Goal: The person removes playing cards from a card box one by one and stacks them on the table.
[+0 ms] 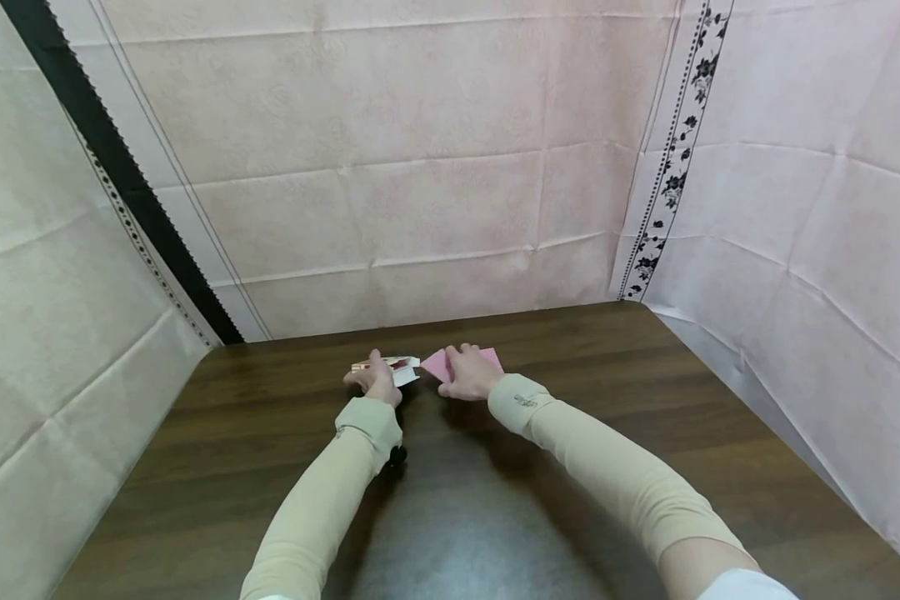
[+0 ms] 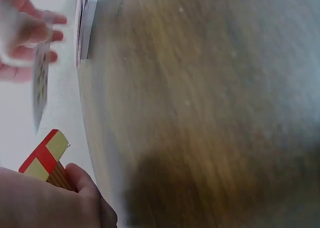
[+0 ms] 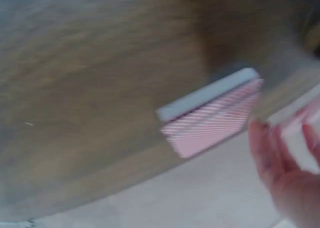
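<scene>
Near the table's far edge, my left hand (image 1: 375, 381) (image 2: 60, 203) grips a small red and yellow box (image 2: 46, 155), which shows white flaps in the head view. To its right is my right hand (image 1: 468, 372) (image 3: 287, 170), with pink pieces (image 1: 437, 365) showing beside its fingers. The left wrist view shows the right hand (image 2: 22, 35) pinching a blurred card (image 2: 41, 83) upright above the table. A thick stack of pink-backed cards (image 3: 215, 118), fanned slightly at one side, lies on the table close to the right hand; its edge (image 2: 86, 25) also shows in the left wrist view.
The brown wooden table (image 1: 270, 492) has rounded far corners. Pale creased cloth (image 1: 420, 167) hangs behind it and at both sides, with a black band (image 1: 127, 175) at the left and a floral strip (image 1: 675, 167) at the right. A small black object (image 1: 397, 455) shows by the left wrist.
</scene>
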The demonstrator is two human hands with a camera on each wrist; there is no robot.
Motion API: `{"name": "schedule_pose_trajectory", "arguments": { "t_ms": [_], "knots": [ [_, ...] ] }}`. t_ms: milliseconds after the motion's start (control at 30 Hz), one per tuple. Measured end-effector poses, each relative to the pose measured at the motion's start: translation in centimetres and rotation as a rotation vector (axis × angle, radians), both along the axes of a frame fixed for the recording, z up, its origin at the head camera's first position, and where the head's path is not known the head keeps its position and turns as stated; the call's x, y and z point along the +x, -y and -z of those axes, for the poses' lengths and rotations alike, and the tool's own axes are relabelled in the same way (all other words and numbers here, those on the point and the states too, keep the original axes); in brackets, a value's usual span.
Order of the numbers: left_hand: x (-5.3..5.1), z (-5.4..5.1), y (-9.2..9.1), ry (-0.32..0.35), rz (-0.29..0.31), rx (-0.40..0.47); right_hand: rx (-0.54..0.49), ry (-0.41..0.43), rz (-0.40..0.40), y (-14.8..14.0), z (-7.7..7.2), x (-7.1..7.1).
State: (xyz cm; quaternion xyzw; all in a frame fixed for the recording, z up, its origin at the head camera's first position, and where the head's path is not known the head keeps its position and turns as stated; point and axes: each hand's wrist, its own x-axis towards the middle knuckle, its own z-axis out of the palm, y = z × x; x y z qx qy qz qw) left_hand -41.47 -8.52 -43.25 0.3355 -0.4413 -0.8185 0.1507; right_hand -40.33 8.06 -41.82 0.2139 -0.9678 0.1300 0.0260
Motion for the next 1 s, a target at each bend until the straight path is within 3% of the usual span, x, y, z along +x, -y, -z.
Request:
{"name": "schedule_pose_trajectory", "arguments": {
  "t_ms": [167, 367, 500, 733, 1000],
  "knots": [
    [0.0, 0.2, 0.1, -0.001, 0.024, 0.009, -0.058, -0.056, 0.222, -1.6, 1.0, -0.7],
    [-0.2, 0.3, 0.1, 0.013, 0.063, 0.021, -0.012, -0.124, 0.362, -2.3, 1.7, -1.0],
    [-0.3, 0.2, 0.1, 0.015, 0.063, 0.022, 0.05, -0.157, 0.409, -2.3, 1.8, -1.0],
    [-0.3, 0.2, 0.1, 0.025, 0.087, 0.014, 0.088, -0.095, 0.438, -2.1, 2.0, -0.9],
    [-0.2, 0.3, 0.2, 0.03, 0.111, 0.002, 0.061, -0.075, 0.43, -2.0, 2.4, -1.0]
  ]
}}
